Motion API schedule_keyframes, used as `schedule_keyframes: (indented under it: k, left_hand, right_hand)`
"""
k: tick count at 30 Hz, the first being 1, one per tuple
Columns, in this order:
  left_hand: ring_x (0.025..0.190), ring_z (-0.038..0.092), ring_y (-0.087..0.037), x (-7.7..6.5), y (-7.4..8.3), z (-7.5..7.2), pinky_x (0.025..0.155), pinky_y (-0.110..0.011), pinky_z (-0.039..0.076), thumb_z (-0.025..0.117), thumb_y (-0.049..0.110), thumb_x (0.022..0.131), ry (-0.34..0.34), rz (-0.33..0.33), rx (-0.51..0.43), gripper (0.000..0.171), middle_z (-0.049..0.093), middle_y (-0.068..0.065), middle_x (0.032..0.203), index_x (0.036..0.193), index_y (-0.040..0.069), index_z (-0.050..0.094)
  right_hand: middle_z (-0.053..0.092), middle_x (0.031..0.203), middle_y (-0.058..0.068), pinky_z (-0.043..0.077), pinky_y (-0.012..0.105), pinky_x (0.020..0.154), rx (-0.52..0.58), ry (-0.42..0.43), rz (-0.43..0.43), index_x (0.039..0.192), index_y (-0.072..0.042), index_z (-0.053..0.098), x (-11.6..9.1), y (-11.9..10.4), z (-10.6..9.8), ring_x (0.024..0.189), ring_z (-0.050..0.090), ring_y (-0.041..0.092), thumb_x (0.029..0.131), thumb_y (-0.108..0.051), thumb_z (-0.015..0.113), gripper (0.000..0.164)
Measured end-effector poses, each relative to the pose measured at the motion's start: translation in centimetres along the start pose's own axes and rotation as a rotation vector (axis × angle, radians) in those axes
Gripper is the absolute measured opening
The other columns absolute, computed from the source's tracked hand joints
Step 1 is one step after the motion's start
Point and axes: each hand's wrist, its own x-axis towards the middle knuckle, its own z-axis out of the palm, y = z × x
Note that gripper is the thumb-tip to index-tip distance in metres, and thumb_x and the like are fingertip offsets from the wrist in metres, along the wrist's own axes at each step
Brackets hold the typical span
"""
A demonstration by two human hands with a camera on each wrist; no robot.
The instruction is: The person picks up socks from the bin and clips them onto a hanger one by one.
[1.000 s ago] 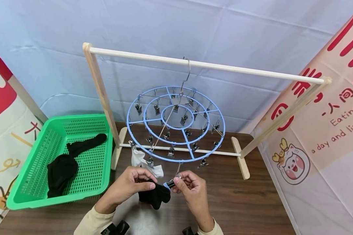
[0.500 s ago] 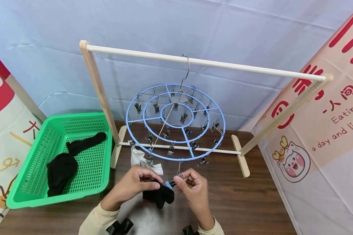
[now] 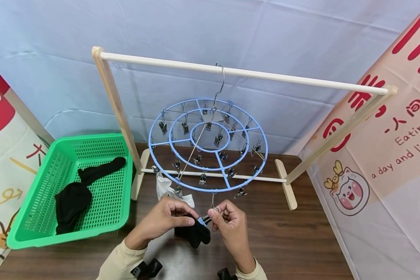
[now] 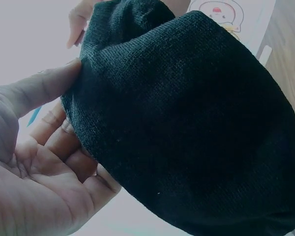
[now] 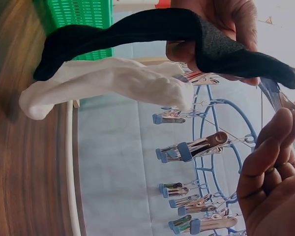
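Observation:
My left hand pinches a black sock by its edge, thumb on one face and fingers behind, as the left wrist view shows. The rest of the sock droops from that grip. With thumb and fingertips, my right hand pinches the metal end of a clip that hangs from the front of a round blue hanger. In the right wrist view the clip's blue-tipped jaws meet the edge of the black sock. A white sock hangs from clips to the left.
The hanger hooks over the white bar of a wooden stand, with several other clips dangling from it. At the left a green basket holds black socks. Printed cloths surround the brown table.
My left hand and the black sock have shifted a little right, closer to the clip. My right hand keeps its pinch on the clip and has barely moved.

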Motion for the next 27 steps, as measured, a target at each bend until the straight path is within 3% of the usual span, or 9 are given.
schedule_keyframes:
  k: [6,11,18,27]
  left_hand:
    - [0.073,0.062,-0.008,0.3,0.0,0.3,0.062,-0.022,0.049,0.072,0.005,0.085,0.004,0.022,0.013,0.014,0.071,-0.010,0.084,0.095,-0.005,0.072]
    - [0.070,0.061,-0.008,0.4,0.2,0.5,0.060,-0.022,0.049,0.073,0.006,0.084,0.008,0.022,0.021,0.013,0.071,-0.010,0.082,0.094,-0.002,0.073]
    - [0.073,0.064,-0.009,0.6,0.1,0.4,0.063,-0.023,0.050,0.072,0.005,0.085,0.011,-0.003,0.003,0.015,0.072,-0.010,0.085,0.096,-0.004,0.073]
    - [0.080,0.064,-0.008,0.6,-0.2,0.2,0.069,-0.023,0.051,0.066,0.001,0.088,-0.025,0.020,-0.033,0.016,0.072,-0.013,0.091,0.102,-0.007,0.070]
  right_hand:
    - [0.048,0.051,0.012,0.036,0.025,0.036,-0.025,-0.005,-0.018,0.072,-0.002,0.051,0.0,0.1,-0.2,0.041,0.047,0.017,0.087,0.007,0.063,0.021]
    - [0.045,0.050,0.008,0.035,0.024,0.035,-0.034,0.005,-0.027,0.069,-0.003,0.050,0.0,0.4,-0.3,0.039,0.044,0.011,0.086,0.008,0.064,0.024]
    - [0.040,0.044,0.009,0.029,0.026,0.031,0.008,0.009,-0.054,0.063,-0.002,0.048,0.1,0.9,-0.4,0.036,0.039,0.007,0.087,0.012,0.059,0.029]
    - [0.038,0.041,0.008,0.027,0.025,0.029,0.016,0.008,-0.060,0.058,-0.004,0.043,0.0,1.2,-0.5,0.033,0.037,0.008,0.088,0.012,0.058,0.036]
